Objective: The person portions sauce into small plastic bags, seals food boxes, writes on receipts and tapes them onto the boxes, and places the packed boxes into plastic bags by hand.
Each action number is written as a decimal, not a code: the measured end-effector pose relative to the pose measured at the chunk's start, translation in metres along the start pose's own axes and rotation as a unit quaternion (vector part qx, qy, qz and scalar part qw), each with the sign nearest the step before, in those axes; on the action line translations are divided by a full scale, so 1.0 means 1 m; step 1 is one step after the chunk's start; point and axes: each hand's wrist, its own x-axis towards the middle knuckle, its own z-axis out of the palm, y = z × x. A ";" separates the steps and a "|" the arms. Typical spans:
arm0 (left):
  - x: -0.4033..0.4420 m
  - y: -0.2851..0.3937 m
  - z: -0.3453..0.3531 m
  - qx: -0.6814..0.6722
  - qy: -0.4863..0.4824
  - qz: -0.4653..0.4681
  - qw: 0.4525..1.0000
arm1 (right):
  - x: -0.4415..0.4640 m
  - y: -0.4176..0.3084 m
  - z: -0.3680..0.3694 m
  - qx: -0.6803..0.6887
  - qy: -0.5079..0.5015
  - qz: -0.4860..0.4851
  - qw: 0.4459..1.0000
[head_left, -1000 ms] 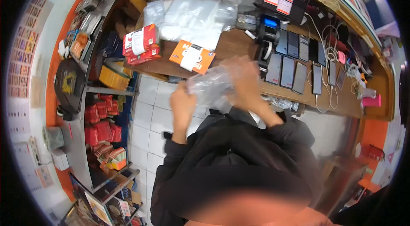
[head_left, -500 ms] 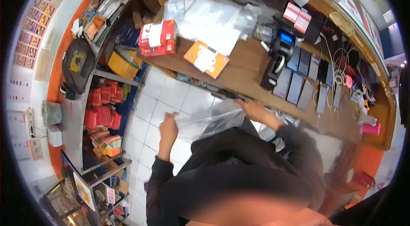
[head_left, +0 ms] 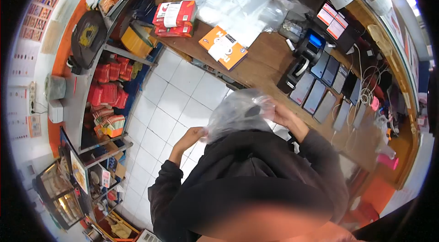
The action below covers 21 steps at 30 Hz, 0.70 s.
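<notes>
A clear plastic bag (head_left: pixel 240 111) is stretched between my two hands, in front of my dark clothing and over the tiled floor. My left hand (head_left: pixel 194 136) pinches its lower left edge. At its right side my right hand (head_left: pixel 279 113) grips the plastic, with the fingers partly hidden behind it. The bag looks puffed and crumpled, and nothing inside it can be made out. Beyond it, on the wooden counter (head_left: pixel 263 61), lie an orange and white packet (head_left: pixel 223 47) and a stack of red boxes (head_left: pixel 173 18).
Clear plastic sheets (head_left: pixel 235 6) cover the counter's back. On the right stand a small printer with a lit screen (head_left: pixel 315 40), several phones (head_left: pixel 314 96) in rows and tangled white cables (head_left: pixel 366 88). A shelf with red packets (head_left: pixel 107 93) is at the left.
The bag has gone from pulled flat to puffed out. My left hand has moved right, closer to my right hand, and the camera view has shifted slightly.
</notes>
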 end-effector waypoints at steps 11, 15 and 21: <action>-0.008 0.067 -0.037 -0.513 -0.198 0.048 0.834 | 0.007 -0.100 0.008 0.098 -0.269 -0.162 0.944; 0.009 0.098 -0.065 -0.719 -0.104 0.350 0.591 | 0.009 -0.099 0.026 -0.299 -0.068 -0.088 0.948; 0.088 0.115 -0.084 -0.716 -0.131 0.315 0.609 | 0.000 -0.058 0.164 -0.666 0.058 -0.581 0.465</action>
